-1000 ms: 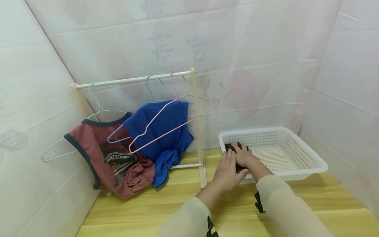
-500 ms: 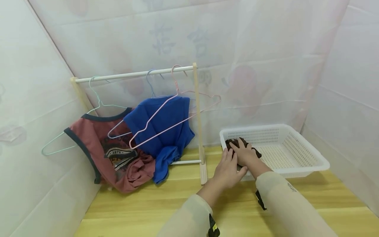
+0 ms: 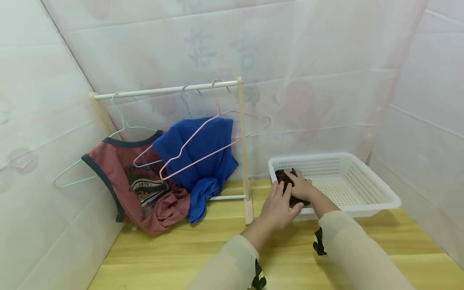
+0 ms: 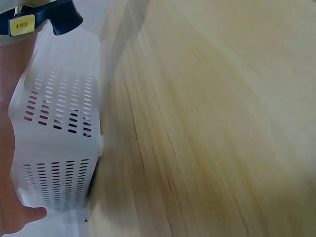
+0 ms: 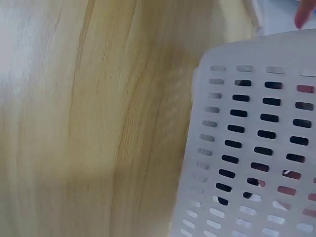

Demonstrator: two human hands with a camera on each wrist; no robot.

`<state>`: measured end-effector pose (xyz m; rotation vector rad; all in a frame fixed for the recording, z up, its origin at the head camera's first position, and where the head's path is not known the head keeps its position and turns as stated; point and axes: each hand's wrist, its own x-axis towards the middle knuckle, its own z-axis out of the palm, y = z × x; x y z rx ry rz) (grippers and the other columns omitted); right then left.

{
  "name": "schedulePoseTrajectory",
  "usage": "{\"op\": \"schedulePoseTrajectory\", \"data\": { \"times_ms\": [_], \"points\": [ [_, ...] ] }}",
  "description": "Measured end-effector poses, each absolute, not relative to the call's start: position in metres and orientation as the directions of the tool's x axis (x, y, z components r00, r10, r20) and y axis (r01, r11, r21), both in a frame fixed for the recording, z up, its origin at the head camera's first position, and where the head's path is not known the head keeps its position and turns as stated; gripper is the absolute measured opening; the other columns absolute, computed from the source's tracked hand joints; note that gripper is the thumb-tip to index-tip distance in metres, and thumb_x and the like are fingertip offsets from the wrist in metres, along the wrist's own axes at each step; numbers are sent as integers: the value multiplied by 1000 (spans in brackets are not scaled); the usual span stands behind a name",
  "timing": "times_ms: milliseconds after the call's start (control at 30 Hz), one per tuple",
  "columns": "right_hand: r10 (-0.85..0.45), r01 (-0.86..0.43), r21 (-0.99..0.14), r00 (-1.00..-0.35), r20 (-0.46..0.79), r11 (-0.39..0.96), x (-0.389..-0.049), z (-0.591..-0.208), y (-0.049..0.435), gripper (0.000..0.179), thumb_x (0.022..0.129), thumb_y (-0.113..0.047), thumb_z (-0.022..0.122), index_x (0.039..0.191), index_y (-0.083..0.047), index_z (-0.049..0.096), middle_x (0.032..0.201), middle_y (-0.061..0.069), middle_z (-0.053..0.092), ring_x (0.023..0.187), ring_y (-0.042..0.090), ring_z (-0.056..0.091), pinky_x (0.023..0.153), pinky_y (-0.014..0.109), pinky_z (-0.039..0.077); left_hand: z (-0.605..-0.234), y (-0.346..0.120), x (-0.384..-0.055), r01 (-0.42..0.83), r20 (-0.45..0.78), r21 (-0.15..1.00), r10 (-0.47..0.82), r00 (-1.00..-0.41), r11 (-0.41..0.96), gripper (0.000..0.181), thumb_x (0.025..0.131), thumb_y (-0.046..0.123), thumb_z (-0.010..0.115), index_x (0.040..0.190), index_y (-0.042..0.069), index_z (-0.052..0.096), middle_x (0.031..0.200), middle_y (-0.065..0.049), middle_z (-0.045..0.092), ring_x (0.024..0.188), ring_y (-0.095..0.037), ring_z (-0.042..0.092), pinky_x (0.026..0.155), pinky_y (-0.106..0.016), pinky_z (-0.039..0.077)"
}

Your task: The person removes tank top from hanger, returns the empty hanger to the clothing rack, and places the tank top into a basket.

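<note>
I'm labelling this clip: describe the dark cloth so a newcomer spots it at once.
Right of the clothes rack, find the white basket on the wooden table. The crumpled dark cloth lies at its left end, under the right hand. Unlike the red garment and blue garment, it is brownish-black and not hung.

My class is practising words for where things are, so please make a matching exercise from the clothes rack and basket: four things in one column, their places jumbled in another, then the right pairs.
Things
1. red shirt
2. blue garment
3. pink hanger
4. dark cloth

Places
A. in the white basket, partly under the right hand
B. on the light green hanger
C. hooked on the white rail, bearing no garment
D. on the blue hanger

Right pairs
1-B, 2-D, 3-C, 4-A
</note>
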<state>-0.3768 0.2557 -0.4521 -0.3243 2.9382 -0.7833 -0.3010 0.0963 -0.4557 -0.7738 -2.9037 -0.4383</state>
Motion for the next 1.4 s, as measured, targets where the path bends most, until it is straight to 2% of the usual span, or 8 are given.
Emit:
{"op": "schedulePoseTrajectory", "data": {
  "times_ms": [167, 300, 533, 667, 767, 967, 1167, 1400],
  "points": [
    [-204, -169, -583, -979, 6, 795, -373, -446, 256, 78, 91, -26, 61, 156, -5, 22, 157, 38, -4, 136, 67, 11, 99, 80, 21, -454, 90, -305, 472, 143, 284, 450, -882, 834, 80, 96, 71, 23, 157, 20, 22, 166, -5, 8, 153, -22, -1, 115, -41, 32],
    [-209, -178, -604, -978, 18, 777, -369, -441, 254, 75, 95, -26, 60, 156, -5, 23, 157, 37, -4, 137, 65, 10, 98, 78, 25, -452, 82, -309, 453, 137, 336, 433, -891, 826, 77, 96, 70, 28, 157, 22, 25, 167, -3, -1, 153, -22, -4, 111, -48, 37],
    [-92, -103, -458, -995, 46, 883, -362, -432, 251, 79, 98, -58, 46, 156, -10, 23, 158, 32, 16, 131, 67, 22, 94, 82, 23, -445, 63, -308, 463, 188, 511, 432, -882, 724, 78, 96, 71, 22, 157, 23, 24, 164, -4, -17, 152, -25, -11, 114, -53, 30],
    [11, -41, -416, -992, 123, 908, -360, -435, 252, 78, 97, -63, 41, 154, -10, 30, 150, 33, 30, 126, 65, 29, 91, 78, 30, -442, 50, -305, 473, 229, 538, 418, -879, 698, 81, 94, 74, 18, 157, 23, 24, 165, -2, -12, 152, -21, -9, 116, -52, 27],
    [56, -50, -411, -969, 242, 910, -360, -439, 251, 70, 99, -58, 43, 148, -8, 40, 139, 34, 40, 119, 58, 36, 88, 71, 35, -442, 41, -303, 473, 242, 550, 410, -879, 688, 77, 95, 72, 22, 157, 24, 25, 166, 1, -9, 153, -19, -6, 116, -51, 28],
    [-15, -236, -453, -898, 440, 860, -368, -429, 229, 55, 100, -44, 52, 139, -5, 52, 131, 27, 52, 119, 49, 46, 95, 66, 37, -444, 21, -302, 466, 282, 551, 371, -885, 693, 67, 100, 61, 34, 155, 22, 30, 166, 3, 2, 153, -21, 5, 114, -52, 31],
    [-120, -378, -572, -891, 437, 728, -376, -395, 182, 59, 101, -50, 46, 143, -8, 47, 128, 22, 55, 109, 39, 57, 85, 55, 50, -443, 1, -303, 459, 301, 550, 346, -888, 698, 61, 102, 53, 41, 151, 18, 37, 162, 1, 23, 149, -25, 24, 114, -48, 33],
    [-149, -437, -658, -882, 447, 613, -386, -353, 135, 62, 101, -48, 49, 150, -11, 38, 132, 19, 55, 114, 35, 57, 89, 54, 50, -438, -27, -305, 416, 315, 560, 280, -907, 717, 60, 101, 54, 41, 149, 18, 41, 151, -3, 42, 139, -23, 41, 108, -44, 41]
  ]
}}
